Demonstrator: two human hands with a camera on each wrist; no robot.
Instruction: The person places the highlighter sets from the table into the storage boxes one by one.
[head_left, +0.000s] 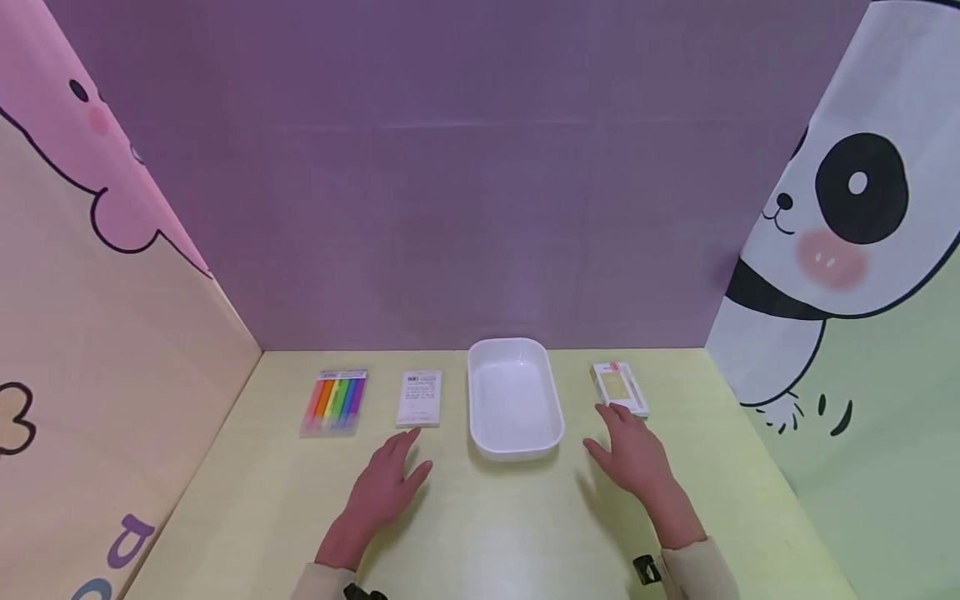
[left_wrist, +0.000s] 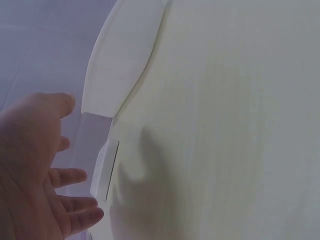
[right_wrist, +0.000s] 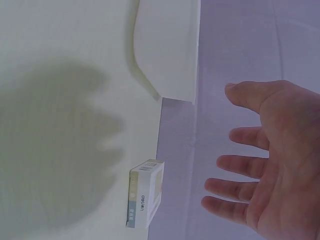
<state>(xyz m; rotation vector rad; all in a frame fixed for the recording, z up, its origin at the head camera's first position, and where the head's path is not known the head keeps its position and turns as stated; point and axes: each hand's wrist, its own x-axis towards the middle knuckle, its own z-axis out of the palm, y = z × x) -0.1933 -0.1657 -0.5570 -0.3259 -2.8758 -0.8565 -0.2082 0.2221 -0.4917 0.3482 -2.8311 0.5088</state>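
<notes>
My left hand [head_left: 384,487] hovers over the table just in front of a flat white packet [head_left: 419,400] printed with small text, its fingers spread and holding nothing. On the other side, my right hand [head_left: 632,450] reaches toward a small white and yellow box [head_left: 619,388], fingertips overlapping its near edge in the head view. The right wrist view shows the same box [right_wrist: 145,194] apart from the extended fingers [right_wrist: 235,166]. Between the hands stands a white rectangular plastic tray [head_left: 516,451] with nothing in it.
A clear case of rainbow-coloured markers [head_left: 334,404] lies at the left of the pale table [head_left: 495,533]. A purple backdrop [head_left: 480,208] rises behind the table's far edge. Printed side panels stand left and right, the right one with a panda [head_left: 832,275].
</notes>
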